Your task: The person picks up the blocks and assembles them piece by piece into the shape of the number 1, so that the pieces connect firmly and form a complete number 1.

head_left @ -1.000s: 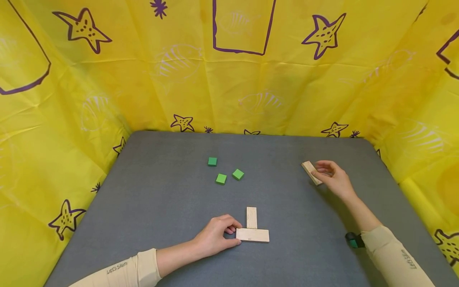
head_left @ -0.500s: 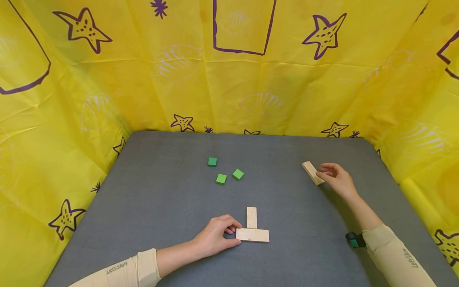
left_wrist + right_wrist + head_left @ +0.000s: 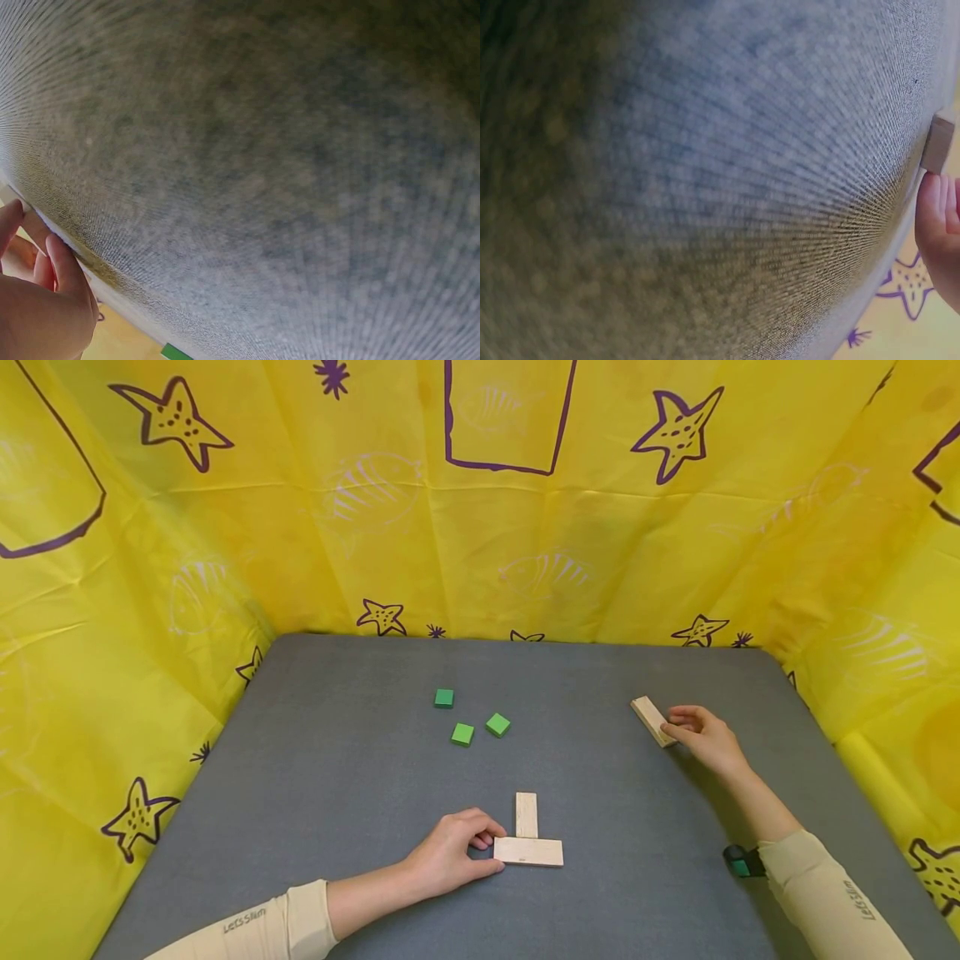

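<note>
In the head view, two pale wooden blocks lie in a T: the crosswise block (image 3: pixel 528 852) nearer the person, the upright-pointing block (image 3: pixel 527 815) meeting its far side. My left hand (image 3: pixel 450 853) pinches the crosswise block's left end between thumb and fingers. Farther off to the right, a third wooden block (image 3: pixel 651 720) lies slanted. My right hand (image 3: pixel 708 743) is at its near end, thumb over the block's edge and other fingers loosely bent, just right of it. The right wrist view shows a digit against the end of that block (image 3: pixel 939 142).
Several small green blocks are grouped toward the back: a darker one (image 3: pixel 444 698) and two lighter ones (image 3: pixel 462 735). The grey table (image 3: pixel 337 735) is bounded by a yellow patterned curtain (image 3: pixel 480 543). A dark strap-like object (image 3: pixel 741 862) sits by the right sleeve.
My right hand has shifted slightly right and nearer the person, its fingers farther from the slanted block. The left hand and all blocks have stayed put.
</note>
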{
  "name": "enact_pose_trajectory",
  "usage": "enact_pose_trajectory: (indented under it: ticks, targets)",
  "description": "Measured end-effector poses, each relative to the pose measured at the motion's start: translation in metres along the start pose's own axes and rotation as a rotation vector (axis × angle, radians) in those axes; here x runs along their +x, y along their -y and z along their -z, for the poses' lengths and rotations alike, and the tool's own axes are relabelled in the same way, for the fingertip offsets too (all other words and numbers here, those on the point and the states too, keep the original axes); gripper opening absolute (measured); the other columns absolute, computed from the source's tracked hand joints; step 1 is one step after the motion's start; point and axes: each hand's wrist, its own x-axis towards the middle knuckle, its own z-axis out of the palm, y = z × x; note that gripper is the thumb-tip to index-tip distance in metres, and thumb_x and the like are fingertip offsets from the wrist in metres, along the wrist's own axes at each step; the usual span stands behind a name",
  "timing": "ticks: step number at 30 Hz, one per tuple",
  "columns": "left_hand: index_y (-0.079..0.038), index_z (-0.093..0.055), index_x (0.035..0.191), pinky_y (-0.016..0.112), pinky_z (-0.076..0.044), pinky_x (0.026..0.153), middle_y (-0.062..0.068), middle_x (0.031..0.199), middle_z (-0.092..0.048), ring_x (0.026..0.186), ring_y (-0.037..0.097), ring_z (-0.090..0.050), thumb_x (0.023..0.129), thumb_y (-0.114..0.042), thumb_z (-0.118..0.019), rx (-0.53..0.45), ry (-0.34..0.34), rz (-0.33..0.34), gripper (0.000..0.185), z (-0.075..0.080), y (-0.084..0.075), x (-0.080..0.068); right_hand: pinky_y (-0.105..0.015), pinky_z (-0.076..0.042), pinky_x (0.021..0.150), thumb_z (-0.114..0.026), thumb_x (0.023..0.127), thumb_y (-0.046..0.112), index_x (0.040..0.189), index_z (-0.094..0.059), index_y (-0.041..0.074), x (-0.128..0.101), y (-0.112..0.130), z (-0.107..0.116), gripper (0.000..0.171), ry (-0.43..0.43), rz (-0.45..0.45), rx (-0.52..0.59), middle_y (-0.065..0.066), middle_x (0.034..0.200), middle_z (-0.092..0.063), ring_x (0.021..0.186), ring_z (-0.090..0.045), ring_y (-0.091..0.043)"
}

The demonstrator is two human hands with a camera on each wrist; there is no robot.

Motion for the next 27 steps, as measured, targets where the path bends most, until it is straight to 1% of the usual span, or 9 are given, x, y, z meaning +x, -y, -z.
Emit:
enact_pose_trajectory:
  ticks: [5, 8, 11, 17, 24, 27]
  targets:
    - [-0.009, -0.068, 0.101, 0.016, -0.052, 0.074, -0.005, 0.095, -0.062, 0.083, 0.005, -0.059, 0.078, -0.009, -0.082, -0.004, 0.001, -0.004, 0.027, 0.0003, 0.0002, 0.0001, -0.016, -0.045, 0.071, -0.062, 0.096, 0.035, 0.131, -0.052, -0.005, -0.0003, 0.0007, -0.0003, 0.054, 0.015, 0.000, -0.007, -0.025, 0.123, -0.059, 0.103, -0.056, -0.029]
    - [-0.009, -0.068, 0.101, 0.016, -0.052, 0.074, -0.005, 0.095, -0.062, 0.083, 0.005, -0.059, 0.078, -0.009, -0.082, -0.004, 0.001, -0.004, 0.027, 0.0000, 0.0006, -0.0001, -0.016, -0.045, 0.071, -0.061, 0.096, 0.036, 0.131, -0.051, -0.005, -0.0003, 0.0005, -0.0005, 0.055, 0.021, 0.001, -0.006, -0.026, 0.123, -0.059, 0.106, -0.055, -0.033]
    - [-0.008, -0.068, 0.101, 0.016, -0.052, 0.074, -0.005, 0.094, -0.062, 0.083, 0.005, -0.059, 0.078, -0.009, -0.082, -0.001, -0.001, -0.004, 0.027, -0.0002, 0.0010, -0.0002, -0.017, -0.045, 0.071, -0.061, 0.096, 0.035, 0.131, -0.052, -0.005, 0.0002, -0.0001, -0.0007, 0.054, 0.022, 0.005, -0.012, -0.025, 0.122, -0.059, 0.104, -0.056, -0.031]
    - [-0.008, -0.068, 0.101, 0.017, -0.052, 0.074, -0.004, 0.094, -0.062, 0.082, 0.005, -0.059, 0.078, -0.008, -0.082, 0.003, -0.005, -0.010, 0.027, 0.0000, 0.0007, -0.0001, -0.016, -0.045, 0.071, -0.061, 0.097, 0.032, 0.130, -0.052, -0.006, 0.0009, -0.0009, -0.0014, 0.052, 0.033, 0.010, -0.013, -0.025, 0.121, -0.059, 0.099, -0.056, -0.021]
    - [-0.008, -0.068, 0.101, 0.017, -0.052, 0.074, -0.004, 0.094, -0.062, 0.082, 0.005, -0.059, 0.078, -0.008, -0.082, -0.003, -0.006, -0.007, 0.027, 0.0002, -0.0003, 0.0002, -0.016, -0.045, 0.073, -0.061, 0.097, 0.033, 0.131, -0.051, -0.005, 0.0004, 0.0003, -0.0029, 0.052, 0.062, 0.006, -0.001, -0.025, 0.122, -0.058, 0.101, -0.056, -0.022]
    - [-0.008, -0.068, 0.100, 0.017, -0.052, 0.074, -0.004, 0.094, -0.062, 0.082, 0.006, -0.059, 0.078, -0.007, -0.083, -0.002, -0.005, -0.003, 0.027, 0.0000, 0.0001, -0.0001, -0.017, -0.046, 0.073, -0.061, 0.097, 0.033, 0.131, -0.051, -0.005, 0.0000, 0.0017, -0.0038, 0.052, 0.082, 0.008, 0.012, -0.024, 0.123, -0.058, 0.098, -0.056, -0.017]
